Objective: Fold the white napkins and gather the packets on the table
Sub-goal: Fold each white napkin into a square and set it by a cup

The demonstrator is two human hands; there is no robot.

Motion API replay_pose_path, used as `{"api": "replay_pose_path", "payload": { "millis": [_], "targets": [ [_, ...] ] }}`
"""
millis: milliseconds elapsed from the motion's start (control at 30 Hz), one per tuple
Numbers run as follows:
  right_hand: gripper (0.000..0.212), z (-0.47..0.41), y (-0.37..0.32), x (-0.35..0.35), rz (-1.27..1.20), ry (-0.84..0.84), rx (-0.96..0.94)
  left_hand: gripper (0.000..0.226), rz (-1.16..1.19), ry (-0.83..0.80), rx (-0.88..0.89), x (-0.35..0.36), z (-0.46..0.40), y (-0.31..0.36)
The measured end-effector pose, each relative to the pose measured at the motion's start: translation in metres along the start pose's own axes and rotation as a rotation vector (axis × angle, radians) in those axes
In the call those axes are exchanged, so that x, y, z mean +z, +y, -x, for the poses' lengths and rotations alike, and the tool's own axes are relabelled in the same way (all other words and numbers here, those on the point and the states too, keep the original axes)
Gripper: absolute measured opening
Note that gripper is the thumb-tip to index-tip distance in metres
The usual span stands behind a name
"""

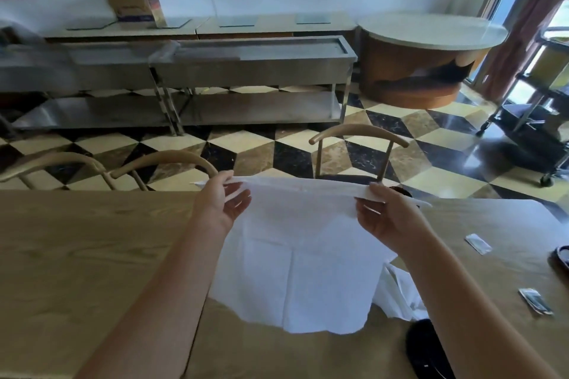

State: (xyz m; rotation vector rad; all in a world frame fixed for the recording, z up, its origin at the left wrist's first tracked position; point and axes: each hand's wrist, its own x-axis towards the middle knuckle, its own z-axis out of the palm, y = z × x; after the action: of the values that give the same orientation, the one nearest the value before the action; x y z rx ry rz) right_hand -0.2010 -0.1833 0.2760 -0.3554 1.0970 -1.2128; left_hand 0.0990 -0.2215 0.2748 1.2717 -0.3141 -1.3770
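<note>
A white napkin hangs spread out above the wooden table, held up by its top edge. My left hand pinches the top left corner, and my right hand pinches the top right corner. The cloth's lower edge rests on or just above the tabletop. A second crumpled white napkin lies behind it to the right, partly hidden by my right forearm. Two small packets lie on the table at the right, one farther away and one nearer.
A black object lies on the table under my right forearm, and a dark dish sits at the right edge. Wooden chair backs stand along the table's far side. Steel counters and a round table stand beyond.
</note>
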Motion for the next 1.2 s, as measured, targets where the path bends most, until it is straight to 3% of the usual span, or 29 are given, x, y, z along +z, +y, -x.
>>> {"api": "replay_pose_path", "payload": {
  "millis": [233, 400, 533, 733, 1100, 1200],
  "targets": [
    [0.009, -0.062, -0.044, 0.052, 0.049, -0.029, -0.065, 0.026, -0.036, 0.024, 0.051, 0.029, -0.043, 0.035],
    [0.015, -0.065, -0.068, 0.094, 0.091, -0.026, -0.208, 0.019, 0.013, -0.142, 0.173, 0.033, -0.049, 0.088],
    [0.011, -0.055, -0.061, 0.104, 0.097, 0.063, -0.258, 0.026, -0.027, -0.252, 0.224, 0.014, -0.046, 0.103],
    [0.01, -0.061, 0.012, 0.084, 0.108, 0.189, -0.075, 0.02, -0.019, -0.183, 0.009, -0.052, -0.064, 0.036],
    [0.003, -0.063, 0.199, -0.027, 0.294, 0.504, 0.312, 0.023, -0.373, 0.093, -0.429, -0.171, -0.077, -0.126],
    [0.011, -0.055, 0.232, -0.054, 0.379, 0.516, 0.373, 0.027, -0.488, 0.114, -0.505, -0.203, -0.067, -0.158]
  ]
}}
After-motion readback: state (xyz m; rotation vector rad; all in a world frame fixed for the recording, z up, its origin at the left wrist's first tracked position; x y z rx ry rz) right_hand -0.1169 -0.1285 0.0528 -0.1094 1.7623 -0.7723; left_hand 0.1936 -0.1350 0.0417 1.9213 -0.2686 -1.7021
